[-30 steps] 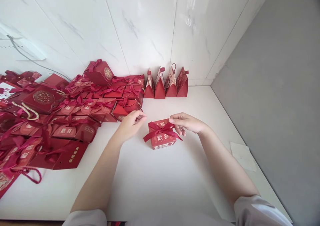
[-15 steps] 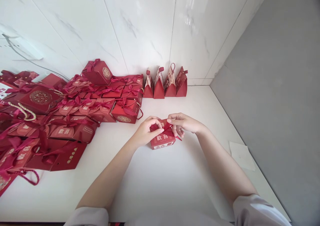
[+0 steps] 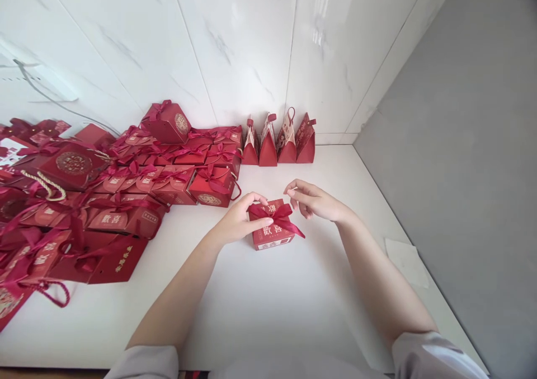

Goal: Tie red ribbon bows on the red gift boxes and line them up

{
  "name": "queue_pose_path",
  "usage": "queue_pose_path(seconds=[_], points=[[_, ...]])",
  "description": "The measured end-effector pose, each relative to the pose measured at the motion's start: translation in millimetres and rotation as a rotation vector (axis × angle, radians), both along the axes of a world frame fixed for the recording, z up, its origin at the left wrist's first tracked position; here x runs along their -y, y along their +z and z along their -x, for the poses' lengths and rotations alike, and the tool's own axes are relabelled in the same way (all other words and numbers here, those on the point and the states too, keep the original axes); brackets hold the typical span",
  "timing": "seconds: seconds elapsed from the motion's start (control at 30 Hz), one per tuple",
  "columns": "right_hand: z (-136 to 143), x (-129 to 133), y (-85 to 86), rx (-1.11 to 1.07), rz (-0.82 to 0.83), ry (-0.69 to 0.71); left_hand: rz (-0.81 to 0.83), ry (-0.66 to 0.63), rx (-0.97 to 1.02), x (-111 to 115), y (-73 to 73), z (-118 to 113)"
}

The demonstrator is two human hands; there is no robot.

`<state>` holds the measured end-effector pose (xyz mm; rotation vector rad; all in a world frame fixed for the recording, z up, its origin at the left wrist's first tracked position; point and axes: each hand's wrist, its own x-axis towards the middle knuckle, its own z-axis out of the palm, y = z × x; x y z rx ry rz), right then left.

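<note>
A small red gift box [image 3: 274, 236] with pale lettering stands on the white table in front of me. A dark red satin ribbon bow [image 3: 283, 215] lies across its top, one tail hanging past the right edge. My left hand [image 3: 239, 219] is around the left side of the box, thumb on the bow and fingers curled at the back edge, partly hidden. Just beyond the right back corner of the box, my right hand [image 3: 314, 200] is held in the air, fingers loosely bent and apart, with nothing visible in them.
Many ribbon-tied red gift boxes [image 3: 172, 183] crowd the left side, some stacked. Several peaked red boxes [image 3: 287, 144] stand in a row by the marbled wall [image 3: 239, 43]. A white paper sheet [image 3: 406, 262] lies near the right edge, beside a grey panel [image 3: 470, 172].
My right hand has let go of the ribbon and moved up and right. The left thumb and fingers have spread from their pinch. The bow now shows fully.
</note>
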<state>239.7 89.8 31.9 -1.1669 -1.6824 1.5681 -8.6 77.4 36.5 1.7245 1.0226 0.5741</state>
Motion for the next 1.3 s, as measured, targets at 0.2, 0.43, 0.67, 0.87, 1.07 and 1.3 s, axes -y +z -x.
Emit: queue_pose_path(seconds=[0.2, 0.43, 0.67, 0.87, 1.07, 1.3], points=[[-11, 7, 16.9, 0.294, 0.064, 0.271, 0.085, 0.022, -0.053, -11, 5.6, 17], [-7, 14, 23.9, 0.28, 0.059, 0.421, 0.127, 0.022, -0.018, -16, 2.4, 21], [-9, 14, 26.4, 0.251, 0.088, 0.421, 0.098, 0.045, -0.035, -17, 0.4, 23], [-9, 13, 22.3, 0.268, -0.004, 0.449, 0.029, -0.073, -0.036, -14, 4.9, 23], [-11, 13, 20.5, 0.279, -0.024, 0.455, -0.036, -0.026, -0.08, -15, 5.2, 25], [-11, 12, 19.7, 0.29, -0.018, 0.464, -0.171, 0.057, -0.223, -18, 5.1, 28]])
